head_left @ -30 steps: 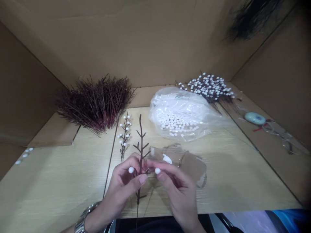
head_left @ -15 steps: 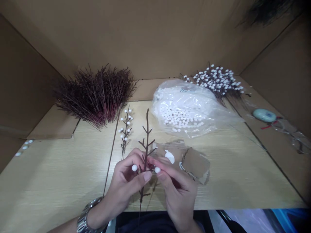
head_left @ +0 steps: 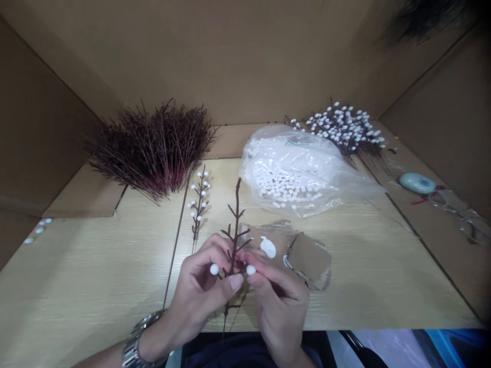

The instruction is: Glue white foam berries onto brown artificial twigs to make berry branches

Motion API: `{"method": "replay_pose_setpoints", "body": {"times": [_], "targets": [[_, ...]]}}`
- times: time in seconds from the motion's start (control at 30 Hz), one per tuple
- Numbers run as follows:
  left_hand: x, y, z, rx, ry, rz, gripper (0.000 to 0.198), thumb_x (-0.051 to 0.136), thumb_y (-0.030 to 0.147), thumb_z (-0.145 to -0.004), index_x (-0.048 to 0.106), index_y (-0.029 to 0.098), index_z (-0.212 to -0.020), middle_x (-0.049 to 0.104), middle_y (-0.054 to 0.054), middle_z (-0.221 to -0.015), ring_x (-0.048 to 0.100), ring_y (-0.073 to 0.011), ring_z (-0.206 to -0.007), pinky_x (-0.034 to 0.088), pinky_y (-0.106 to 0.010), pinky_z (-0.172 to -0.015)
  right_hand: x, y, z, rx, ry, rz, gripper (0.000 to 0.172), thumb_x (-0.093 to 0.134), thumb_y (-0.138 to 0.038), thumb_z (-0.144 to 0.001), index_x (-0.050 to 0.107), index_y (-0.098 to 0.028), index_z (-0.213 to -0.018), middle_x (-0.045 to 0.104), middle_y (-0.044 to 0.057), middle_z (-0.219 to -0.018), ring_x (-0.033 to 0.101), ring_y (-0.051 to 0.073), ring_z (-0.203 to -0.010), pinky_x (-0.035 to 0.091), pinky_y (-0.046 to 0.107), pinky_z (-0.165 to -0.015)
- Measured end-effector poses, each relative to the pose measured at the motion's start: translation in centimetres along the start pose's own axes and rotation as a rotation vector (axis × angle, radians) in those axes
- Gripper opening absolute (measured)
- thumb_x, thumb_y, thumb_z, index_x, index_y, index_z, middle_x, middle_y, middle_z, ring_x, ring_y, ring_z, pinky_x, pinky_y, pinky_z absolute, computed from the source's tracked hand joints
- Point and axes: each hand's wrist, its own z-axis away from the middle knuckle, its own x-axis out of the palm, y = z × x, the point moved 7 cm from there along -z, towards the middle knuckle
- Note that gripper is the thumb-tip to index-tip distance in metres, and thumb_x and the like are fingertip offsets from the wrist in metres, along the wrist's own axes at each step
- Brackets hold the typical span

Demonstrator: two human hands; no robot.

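A dark brown artificial twig (head_left: 235, 230) stands nearly upright between my hands, close to the table's front edge. My left hand (head_left: 205, 283) is closed around its middle, thumb across the stem. One white berry (head_left: 214, 269) sits on a side shoot by the left fingers. My right hand (head_left: 282, 296) pinches a second white berry (head_left: 250, 270) between thumb and forefinger, at a shoot right of the stem. Whether that berry is fixed on the shoot's tip, I cannot tell. Beyond my left hand lies a twig with several white berries (head_left: 199, 202).
A pile of bare brown twigs (head_left: 153, 148) lies back left. A clear plastic bag of white berries (head_left: 295, 168) lies behind, with berried twigs (head_left: 345, 128) beyond it. Torn cardboard (head_left: 310, 260) with a white glue blob (head_left: 268, 247) lies right of centre. Glasses (head_left: 460, 209) rest far right.
The twig's tip has tilted slightly to the right and lower. Both hands have barely moved, keeping the same hold on the twig and berry.
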Motion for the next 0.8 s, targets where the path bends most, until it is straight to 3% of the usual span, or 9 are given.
{"method": "replay_pose_setpoints", "body": {"times": [0.27, 0.6, 0.7, 0.8], "targets": [[0.0, 0.2, -0.2, 0.002, 0.011, -0.015, 0.020, 0.080, 0.022, -0.084, 0.065, 0.022, -0.071, 0.056, 0.000, -0.082, 0.054, -0.0179, -0.082, 0.046, -0.027, -0.073, 0.0, 0.4, -0.4, 0.052, -0.005, -0.005, 0.018, 0.079, -0.027, -0.086, 0.082, -0.040, -0.098, 0.083, 0.001, -0.094, 0.080, 0.025, -0.089, 0.067, 0.041, -0.081], [-0.2, -0.2, -0.3, 0.005, 0.031, -0.046, 0.020, 0.079, 0.019, -0.084, 0.065, 0.021, -0.071, 0.055, 0.000, -0.082, 0.054, -0.0182, -0.082, 0.046, -0.028, -0.074, 0.0, 0.8, -0.3, 0.070, -0.035, 0.005, 0.021, 0.077, -0.024, -0.087, 0.082, -0.040, -0.100, 0.083, -0.002, -0.098, 0.079, 0.020, -0.094, 0.066, 0.033, -0.088], [-0.1, -0.7, -0.3, -0.022, 0.011, -0.036, 0.019, 0.077, 0.020, -0.087, 0.064, 0.022, -0.073, 0.058, -0.001, -0.085, 0.055, -0.0184, -0.083, 0.045, -0.029, -0.075, -0.5, 1.3, 0.2, 0.096, -0.057, -0.031, 0.024, 0.075, -0.026, -0.089, 0.080, -0.040, -0.108, 0.081, -0.002, -0.107, 0.078, 0.021, -0.101, 0.065, 0.033, -0.091], [0.0, -1.0, -0.5, -0.043, -0.019, -0.030, 0.020, 0.076, 0.022, -0.088, 0.062, 0.021, -0.074, 0.059, -0.001, -0.085, 0.055, -0.0182, -0.083, 0.043, -0.030, -0.075, -2.4, 0.7, -0.4, 0.064, -0.064, 0.042, 0.029, 0.068, -0.029, -0.095, 0.074, -0.039, -0.121, 0.078, -0.001, -0.119, 0.076, 0.022, -0.108, 0.064, 0.036, -0.093]]}}
